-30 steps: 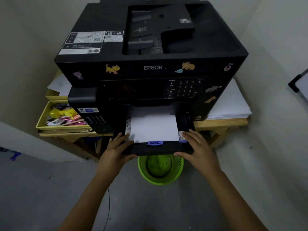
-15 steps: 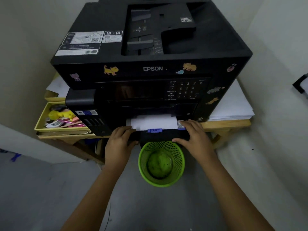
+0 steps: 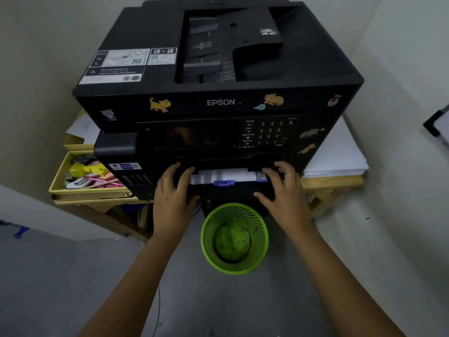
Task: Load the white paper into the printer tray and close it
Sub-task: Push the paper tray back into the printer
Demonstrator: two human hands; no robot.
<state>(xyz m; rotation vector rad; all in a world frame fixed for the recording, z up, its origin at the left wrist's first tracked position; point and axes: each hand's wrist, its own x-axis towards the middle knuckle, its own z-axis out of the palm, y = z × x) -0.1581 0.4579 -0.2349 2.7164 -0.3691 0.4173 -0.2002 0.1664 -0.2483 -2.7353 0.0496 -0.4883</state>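
tray: printer tray (image 3: 230, 190) almost home in the printer (image 3: 218, 98) — only a thin strip of white paper (image 3: 226, 175) shows above its front lip
axis: tray front runs left-right; travel is straight away from the hands, into the body
left hand (image 3: 173, 190): fingers spread flat on the tray's left front corner, pressing
right hand (image 3: 281, 188): same on the right corner — hands well apart, equally near
count: one tray, one loaded stack, two hands; spare paper stack (image 3: 340, 154) on the table (image 3: 335, 183), one green bin (image 3: 234, 239) below
next: likely one even push to seat it
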